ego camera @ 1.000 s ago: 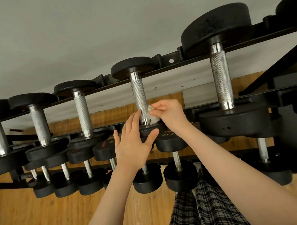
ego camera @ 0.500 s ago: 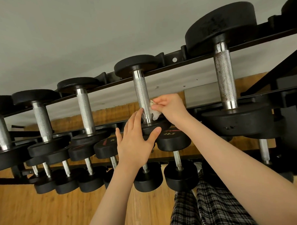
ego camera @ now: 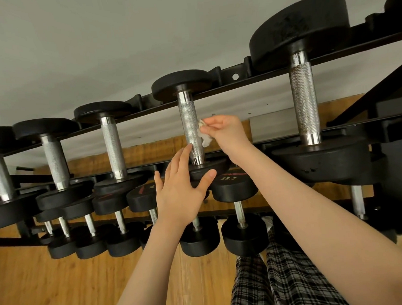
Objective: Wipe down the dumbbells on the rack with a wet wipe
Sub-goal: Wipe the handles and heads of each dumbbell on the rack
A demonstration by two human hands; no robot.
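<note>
A black dumbbell with a knurled silver handle [ego camera: 190, 120] lies across the top tier of the black rack [ego camera: 233, 76]. My right hand [ego camera: 226, 131] pinches a small crumpled white wet wipe [ego camera: 203, 135] against the right side of that handle, about midway along it. My left hand [ego camera: 181, 190] is flat with straight fingers on the dumbbell's near black head [ego camera: 210, 167], fingertips touching the handle's lower end.
Several more dumbbells sit on the top tier: a big one [ego camera: 305, 101] to the right, smaller ones [ego camera: 112, 144] to the left. A lower tier holds several small dumbbells [ego camera: 241, 219]. Wooden floor [ego camera: 63, 285] and plaid trousers [ego camera: 270, 283] are below.
My right hand has slid the wipe up the handle, away from the near head. My left hand stays on the near head.
</note>
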